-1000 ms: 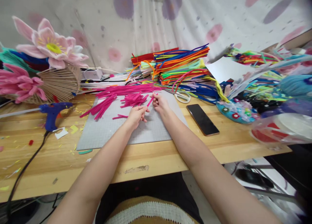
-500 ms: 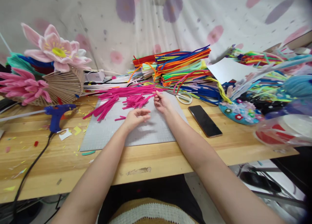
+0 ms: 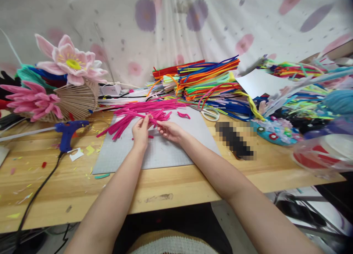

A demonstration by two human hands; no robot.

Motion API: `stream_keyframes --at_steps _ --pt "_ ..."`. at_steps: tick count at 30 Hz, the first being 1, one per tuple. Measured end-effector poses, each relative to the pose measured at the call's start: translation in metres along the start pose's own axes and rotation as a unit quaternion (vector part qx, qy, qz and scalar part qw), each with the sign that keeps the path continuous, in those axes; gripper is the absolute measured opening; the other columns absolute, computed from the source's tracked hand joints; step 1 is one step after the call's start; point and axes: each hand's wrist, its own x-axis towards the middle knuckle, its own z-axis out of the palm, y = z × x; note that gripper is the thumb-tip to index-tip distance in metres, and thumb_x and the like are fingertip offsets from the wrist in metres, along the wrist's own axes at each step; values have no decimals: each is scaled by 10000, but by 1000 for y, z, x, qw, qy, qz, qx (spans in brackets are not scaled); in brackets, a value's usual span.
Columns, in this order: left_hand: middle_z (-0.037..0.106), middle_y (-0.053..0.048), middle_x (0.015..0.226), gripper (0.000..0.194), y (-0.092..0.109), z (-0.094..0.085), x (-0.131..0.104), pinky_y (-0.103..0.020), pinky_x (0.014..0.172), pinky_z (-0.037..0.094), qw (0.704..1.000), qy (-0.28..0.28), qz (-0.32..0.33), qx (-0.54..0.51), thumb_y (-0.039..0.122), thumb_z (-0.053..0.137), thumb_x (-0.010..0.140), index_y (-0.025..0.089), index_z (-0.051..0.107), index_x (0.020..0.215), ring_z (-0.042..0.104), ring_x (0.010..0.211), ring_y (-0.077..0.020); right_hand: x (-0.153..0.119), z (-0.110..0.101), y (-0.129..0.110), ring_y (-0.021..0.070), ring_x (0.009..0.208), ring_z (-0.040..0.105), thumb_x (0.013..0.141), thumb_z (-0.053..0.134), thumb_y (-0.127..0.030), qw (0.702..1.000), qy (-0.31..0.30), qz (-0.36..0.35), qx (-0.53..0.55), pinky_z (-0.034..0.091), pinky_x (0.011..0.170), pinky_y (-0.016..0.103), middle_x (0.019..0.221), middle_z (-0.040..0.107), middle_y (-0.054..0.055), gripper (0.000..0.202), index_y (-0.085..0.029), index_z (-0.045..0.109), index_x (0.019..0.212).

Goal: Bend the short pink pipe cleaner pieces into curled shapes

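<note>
biggest of all, a wooden table [image 3: 176, 180], with a gray mat [image 3: 162, 156] in the middle. behind the mat, a big heap of colored sticks [image 3: 206, 77]. off to the left, a big pale pink flower [image 3: 67, 59], and in front of that, a blue glue gun [image 3: 66, 134]. at the back of the mat, pink sticks [image 3: 121, 123], lying in loose heaps.

just in front of those heaps, two hands working close together. left fingers [image 3: 145, 122]: pinched tight on a held stick [image 3: 153, 121], also pink. right fingers [image 3: 162, 128]: pinched by the near end of it, with the rest curled in. maybe more of it poking out to the left, but hard to tell against the heap.

a half second ago, left fingers bare and spread out, right fingers up near the back of the mat. now, back together and pinching again.

smallest, a bent bit [image 3: 183, 115], alone on the mat to the right of the heaps. not lying there a second ago. so, most likely, just set down, with one piece bent and another now being worked on.
</note>
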Motion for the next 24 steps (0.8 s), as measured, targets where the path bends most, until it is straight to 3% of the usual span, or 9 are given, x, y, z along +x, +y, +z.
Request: stream_keyframes --at_steps 2,5,10,12,14,17,20,24 --pt "681 -44 745 198 5 -4 7 -303 747 508 995 49 -34 -74 305 683 663 140 665 772 648 756 -153 1 -2 5 53 412 442 821 529 -244 990 49 -53 -121 316 383 165 543 548 -33 164 -160 507 682" --pt "625 -3 578 149 12 -12 16 -272 700 509 987 94 -52 -117 279 647 688 139 647 740 630 620 -116 3 -5 13 77 489 463 787 568 -244 920 100 -176 -336 353 490 199 544 524 -46 123 -174 524 696" --pt "564 27 511 183 16 -19 19 -242 597 500 987 108 -66 -103 315 603 714 138 636 749 566 498 -86 -3 6 22 141 766 514 734 643 -274 777 20 -277 -565 387 735 272 795 601 18 121 -183 610 806" --pt "572 27 547 161 17 -20 18 -233 590 499 987 105 -74 -91 280 623 689 137 629 762 580 531 -88 -4 10 24 161 831 503 732 646 -258 741 5 -293 -604 374 787 293 843 591 39 107 -179 606 792" --pt "563 38 573 154 16 -21 18 -222 566 495 989 99 -78 -72 256 629 680 139 622 780 556 504 -71 -4 10 23 160 822 499 767 594 -217 744 16 -288 -603 371 781 291 831 581 41 37 -181 587 766" --pt "536 57 590 153 14 -23 17 -187 459 443 996 73 -58 -4 265 607 706 144 619 800 418 388 -25 -2 2 18 145 742 502 804 517 -201 796 51 -262 -543 376 718 277 786 578 18 44 -202 551 777" --pt "533 52 589 157 9 -20 13 -163 356 327 995 13 -51 82 299 600 722 145 605 753 339 358 -16 -3 -7 12 139 685 505 803 495 -220 837 93 -260 -473 376 677 268 737 574 -7 37 -217 523 778" --pt "510 58 562 225 5 -12 2 -166 320 227 986 -83 -95 107 355 653 689 150 567 727 299 341 -11 -6 -10 7 127 652 499 784 507 -255 864 114 -287 -398 375 653 252 703 562 -15 60 -214 513 740"
